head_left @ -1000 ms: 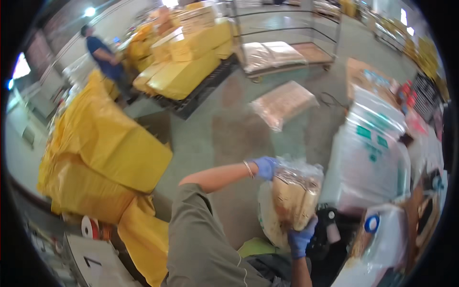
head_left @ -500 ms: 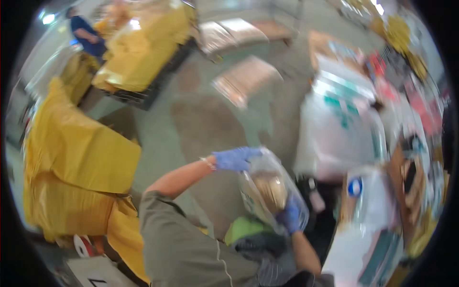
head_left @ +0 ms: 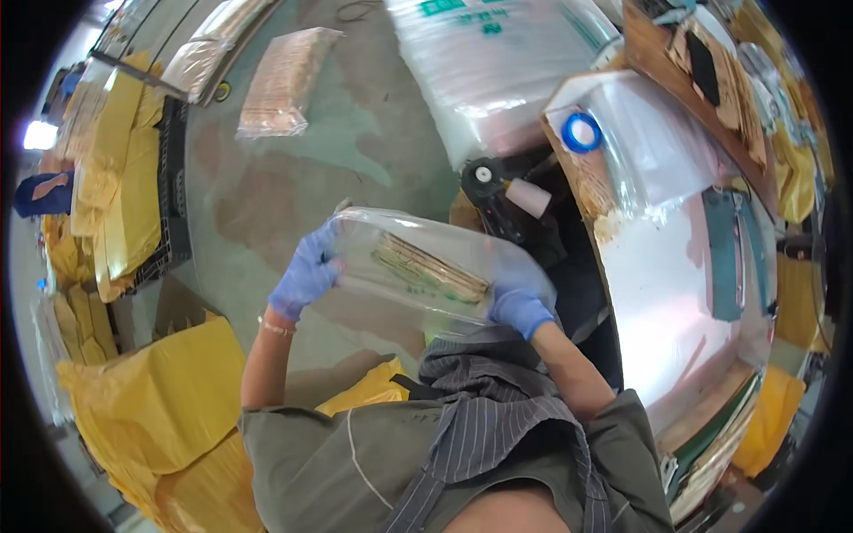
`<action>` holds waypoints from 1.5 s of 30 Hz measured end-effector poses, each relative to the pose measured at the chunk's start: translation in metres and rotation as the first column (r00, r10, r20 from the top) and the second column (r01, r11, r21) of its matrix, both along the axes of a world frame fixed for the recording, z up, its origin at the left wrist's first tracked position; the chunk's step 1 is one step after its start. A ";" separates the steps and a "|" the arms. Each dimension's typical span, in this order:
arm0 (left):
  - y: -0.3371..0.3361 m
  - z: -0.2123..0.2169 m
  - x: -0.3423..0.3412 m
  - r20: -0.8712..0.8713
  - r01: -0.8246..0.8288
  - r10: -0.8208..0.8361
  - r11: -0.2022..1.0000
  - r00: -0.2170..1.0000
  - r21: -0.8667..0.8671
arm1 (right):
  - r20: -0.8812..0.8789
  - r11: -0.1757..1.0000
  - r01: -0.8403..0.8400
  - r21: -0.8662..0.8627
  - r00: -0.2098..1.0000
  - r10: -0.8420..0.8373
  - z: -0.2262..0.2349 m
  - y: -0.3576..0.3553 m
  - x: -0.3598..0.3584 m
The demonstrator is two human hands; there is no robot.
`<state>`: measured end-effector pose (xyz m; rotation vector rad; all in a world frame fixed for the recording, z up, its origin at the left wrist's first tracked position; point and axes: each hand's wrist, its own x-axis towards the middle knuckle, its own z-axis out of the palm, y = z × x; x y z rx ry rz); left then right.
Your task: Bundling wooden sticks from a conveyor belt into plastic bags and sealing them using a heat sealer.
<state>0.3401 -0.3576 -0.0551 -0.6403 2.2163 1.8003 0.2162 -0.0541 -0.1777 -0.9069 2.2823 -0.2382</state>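
A transparent plastic bag (head_left: 360, 258) is stretched between my two blue-gloved hands, in front of my striped apron. Inside it lies a stack of flat brown pieces (head_left: 434, 269), tilted down toward the right; what they are I cannot make out. My left hand (head_left: 306, 271) is closed on the bag's left end, thumb and fingers pinching the film. At the opposite end my right hand (head_left: 522, 308) grips the bag close to the stack. Green marks show through the film below the pieces.
A white-topped table (head_left: 653, 293) stands at my right, bearing a blue tape roll (head_left: 581, 132) and plastic sheets. Beyond the bag is a black device with a pale cone (head_left: 529, 197). Yellow sacks (head_left: 169, 400) fill the left. A wrapped bundle (head_left: 286, 84) lies on the floor; another person (head_left: 44, 194) is far left.
My view has turned to the right. The bag has swung from upright to nearly level, and both hands still hold it, now farther apart.
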 end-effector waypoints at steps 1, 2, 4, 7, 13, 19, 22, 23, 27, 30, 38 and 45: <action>0.000 0.001 0.007 0.022 0.014 -0.014 1.000 1.000 0.001 | -0.002 0.979 0.073 0.193 0.997 -0.074 0.067 -0.010 0.008; 0.000 0.003 0.010 -0.064 0.063 -0.066 0.997 0.996 -0.044 | -0.033 0.980 0.176 0.090 0.984 -0.173 0.088 -0.003 0.008; 0.000 -0.003 0.006 -0.155 0.114 -0.128 0.989 0.980 -0.091 | -0.019 0.984 0.170 0.054 0.985 -0.169 0.080 0.005 0.011; 0.011 -0.033 -0.032 -0.300 -0.057 -0.047 0.943 0.953 -0.328 | 0.036 0.954 0.236 -0.184 0.972 -0.233 0.034 0.002 0.009; 0.125 0.018 -0.164 -0.430 0.003 -0.513 0.645 0.743 -0.764 | 0.089 0.895 0.148 -0.420 0.989 -0.122 0.046 -0.003 0.026; 0.267 -0.005 -0.350 -0.557 0.492 -0.612 0.788 0.562 -0.369 | 0.128 0.504 0.218 -0.836 0.970 -0.208 0.084 0.073 0.027; 0.288 -0.005 -0.400 -0.291 0.331 -0.903 0.392 0.315 -0.859 | 0.212 0.297 0.407 -0.864 0.829 -0.518 0.095 0.118 0.007; 0.293 -0.007 -0.402 -0.292 0.386 -0.900 0.407 0.323 -0.828 | 0.372 0.125 0.583 -0.802 0.653 -0.660 0.100 0.130 -0.001; 0.365 -0.012 -0.327 -0.589 0.343 -0.804 0.577 0.080 -0.741 | 0.504 -0.271 0.558 -0.784 0.319 -0.802 0.109 0.168 -0.064; 0.375 0.004 -0.304 -0.508 0.416 -0.854 0.505 0.115 -0.756 | 0.353 -0.244 0.349 -0.905 0.296 -0.888 0.106 0.183 -0.086; 0.373 0.051 -0.277 -0.434 -0.006 -0.880 0.441 0.195 -0.897 | 0.091 -0.034 0.234 -0.972 0.235 -0.968 0.123 0.197 -0.090; 0.400 0.061 -0.297 -0.377 -0.283 -0.818 0.273 0.435 -0.919 | 0.138 -0.102 0.381 -0.919 0.068 -0.988 0.065 0.246 -0.064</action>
